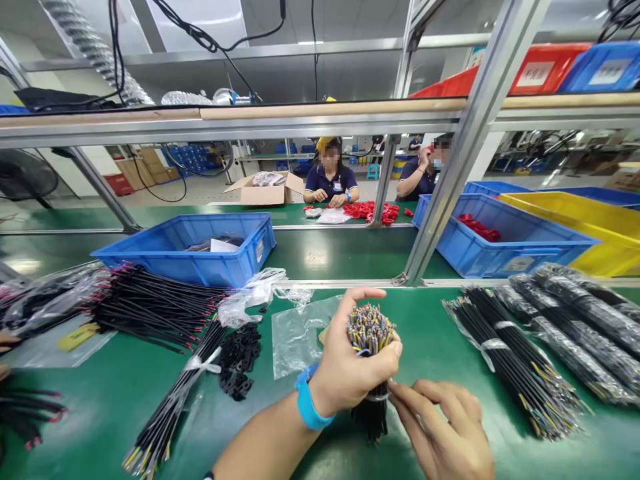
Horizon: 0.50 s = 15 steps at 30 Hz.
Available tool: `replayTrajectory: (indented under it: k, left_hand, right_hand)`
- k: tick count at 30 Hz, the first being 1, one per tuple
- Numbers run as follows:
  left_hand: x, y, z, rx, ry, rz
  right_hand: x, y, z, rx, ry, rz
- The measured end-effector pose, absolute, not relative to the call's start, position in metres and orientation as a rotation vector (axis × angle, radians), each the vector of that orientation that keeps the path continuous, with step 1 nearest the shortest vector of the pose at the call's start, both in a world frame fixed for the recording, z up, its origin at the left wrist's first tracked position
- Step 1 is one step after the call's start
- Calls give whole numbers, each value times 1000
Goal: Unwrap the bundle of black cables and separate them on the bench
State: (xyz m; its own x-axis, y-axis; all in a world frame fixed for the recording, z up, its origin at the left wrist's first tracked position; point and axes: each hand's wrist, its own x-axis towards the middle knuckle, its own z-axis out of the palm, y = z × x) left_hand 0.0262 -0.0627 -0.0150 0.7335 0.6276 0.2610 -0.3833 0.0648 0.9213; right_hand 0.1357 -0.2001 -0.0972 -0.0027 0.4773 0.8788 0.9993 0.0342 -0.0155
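My left hand [345, 360], with a blue wristband, is wrapped round an upright bundle of black cables [370, 330]. Stripped wire ends in yellow, blue and brown point up at me from its top. Lower on the bundle runs a pale tie [377, 397]. My right hand [445, 427] is closed, thumb and fingertips pinched together against the side of the bundle beside that tie. What lies between those fingertips is too small to make out. Behind my left hand a see-through plastic bag [295, 340] lies flat on the green table.
Left are a tied cable bundle [175, 393], small black parts [240, 360] and loose black cables [155, 307]. Right lie more cable bundles [515, 367] and wrapped ones [575, 327]. Blue bins [225, 263] and a metal post [450, 180] stand behind. Co-workers sit opposite; a hand [7, 340] shows far left.
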Motion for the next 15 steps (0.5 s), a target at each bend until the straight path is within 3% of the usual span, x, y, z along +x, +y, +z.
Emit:
replayTrajectory:
  k: [5, 11, 15]
  left_hand:
    - [34, -68, -21, 1298, 263, 718]
    - [37, -73, -26, 1339, 258, 667]
    - [37, -72, -37, 1353, 252, 657]
  right_hand:
    - [148, -203, -111, -1517, -1588, -824]
    - [150, -190, -109, -1529, -1501, -989]
    - [153, -182, -105, -1470, -1543, -738]
